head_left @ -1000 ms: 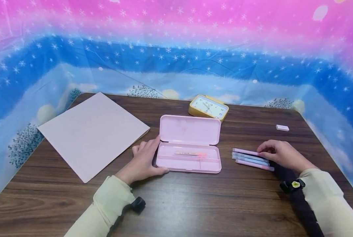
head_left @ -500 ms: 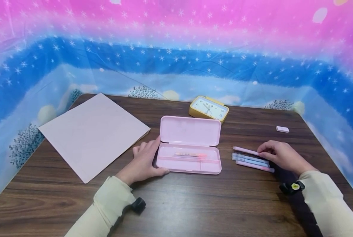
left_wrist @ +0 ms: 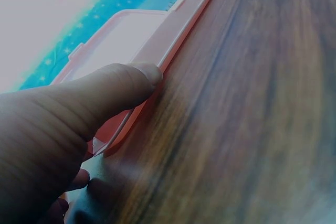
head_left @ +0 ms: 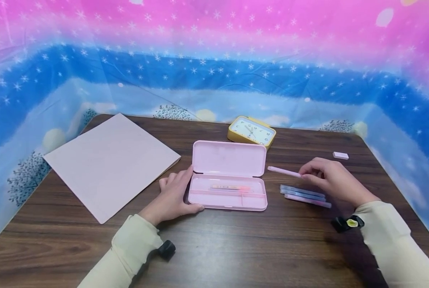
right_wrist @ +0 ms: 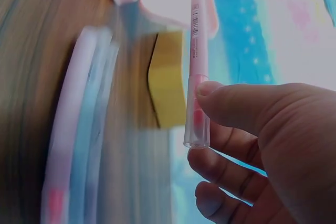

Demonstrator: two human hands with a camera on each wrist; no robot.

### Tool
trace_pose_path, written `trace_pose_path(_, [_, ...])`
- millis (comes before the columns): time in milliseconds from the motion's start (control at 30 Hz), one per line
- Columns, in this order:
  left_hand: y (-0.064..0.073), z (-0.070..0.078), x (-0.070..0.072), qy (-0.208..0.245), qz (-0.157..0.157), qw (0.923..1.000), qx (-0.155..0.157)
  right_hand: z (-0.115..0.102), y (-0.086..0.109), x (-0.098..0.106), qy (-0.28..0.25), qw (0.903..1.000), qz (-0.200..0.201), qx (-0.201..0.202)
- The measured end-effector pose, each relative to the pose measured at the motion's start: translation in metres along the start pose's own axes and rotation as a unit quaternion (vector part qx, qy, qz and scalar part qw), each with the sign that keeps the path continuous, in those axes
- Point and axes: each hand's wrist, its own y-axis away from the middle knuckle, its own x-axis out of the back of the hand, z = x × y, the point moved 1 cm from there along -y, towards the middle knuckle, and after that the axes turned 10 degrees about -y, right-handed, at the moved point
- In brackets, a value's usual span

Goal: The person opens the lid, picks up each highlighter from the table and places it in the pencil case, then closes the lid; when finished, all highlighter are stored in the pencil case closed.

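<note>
An open pink pencil case [head_left: 228,159] lies on the table with its lid back, and a pen with orange and pink markings [head_left: 230,187] sits in its rear compartment. My left hand [head_left: 172,198] holds the left end of the case, thumb on the front rim and fingers along the side. Between thumb and fingertips, my right hand [head_left: 331,180] pinches a pink highlighter [head_left: 284,172] near its clear cap. In the right wrist view, the highlighter [right_wrist: 198,40] shows a barcode. Below that hand lie a pink pen [head_left: 308,201] and bluish pens [head_left: 302,192], side by side.
A yellow clock [head_left: 252,131] stands behind the case. Toward the right edge of the table lies a white eraser [head_left: 340,155]. A large pale pink square board or folder [head_left: 111,168] covers part of the left side. A patterned cloth [head_left: 214,72] surrounds the back.
The right hand has lifted the pink highlighter off the row of pens and carried it left and back toward the case. My left hand keeps its place on the case.
</note>
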Motion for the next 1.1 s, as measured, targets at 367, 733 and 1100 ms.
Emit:
trace_pose_path(367, [0.001, -0.001, 0.0, 0.001, 0.004, 1.0, -0.004, -0.043, -0.036, -0.027, -0.042, 0.9972, -0.04, 0.046])
trace_pose_path(733, [0.0, 0.0, 0.0, -0.002, 0.008, 0.9999, -0.009, -0.068, -0.064, -0.065, -0.065, 0.9918, -0.079, 0.076])
trace_pose_path(1100, [0.002, -0.002, 0.001, 0.002, 0.008, 0.9999, -0.01, -0.085, -0.076, -0.095, -0.05, 0.9864, -0.116, 0.104])
